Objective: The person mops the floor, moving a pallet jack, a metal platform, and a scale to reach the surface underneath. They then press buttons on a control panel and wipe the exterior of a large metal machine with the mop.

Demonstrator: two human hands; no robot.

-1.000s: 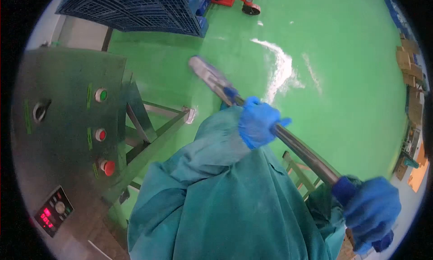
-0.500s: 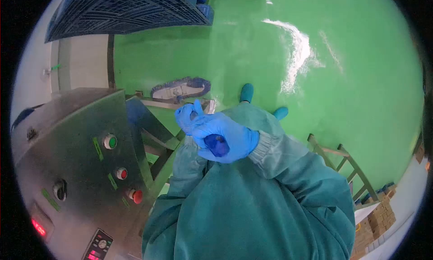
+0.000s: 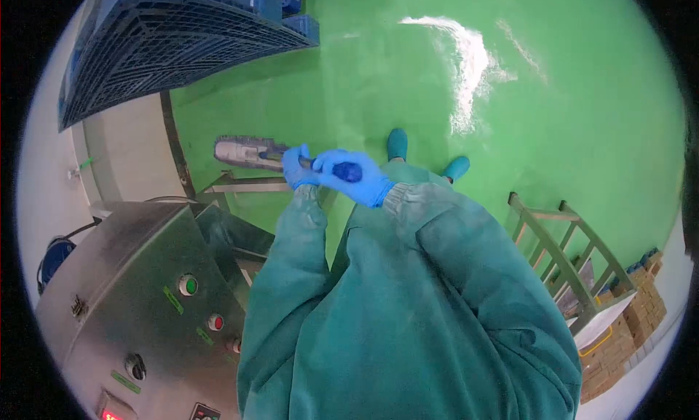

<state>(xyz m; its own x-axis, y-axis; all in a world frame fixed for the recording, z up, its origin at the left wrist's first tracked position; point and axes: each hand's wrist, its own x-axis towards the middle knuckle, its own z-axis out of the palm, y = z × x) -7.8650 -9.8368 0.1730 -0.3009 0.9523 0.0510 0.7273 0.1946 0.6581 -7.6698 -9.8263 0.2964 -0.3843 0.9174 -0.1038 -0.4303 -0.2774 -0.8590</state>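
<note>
Right now both gloved hands are clenched on the mop handle (image 3: 309, 160), close together and out in front of the chest. The right hand (image 3: 353, 176) wraps over the blue end cap of the handle, knuckles up, its fingers curled round so the cap shows as a dark spot between them. The left hand (image 3: 297, 167) grips the shaft just beyond it, touching the right hand, thumb side up. Of the 2, the left hand is nearer the mop head (image 3: 244, 152), and only a short run of handle shows between them because the shaft is seen almost end-on. The handle's long axis runs away from the body and down to the floor (image 3: 568, 114), pointing leftward in the picture; the head lies flat on the green floor to the left of the hands, its own long axis roughly crosswise to the shaft. Both forearms in green sleeves are raised and bent, elbows low, the right sleeve crossing in from the right. The head sits just above a metal frame (image 3: 240, 185) and beside a steel machine (image 3: 138, 274) with 3 round buttons. 2 blue shoes (image 3: 397, 145) stand on the floor just right of the hands. A blue pallet (image 3: 167, 41) lies further off at upper left, and a green rack (image 3: 557, 252) stands to the right.
</note>
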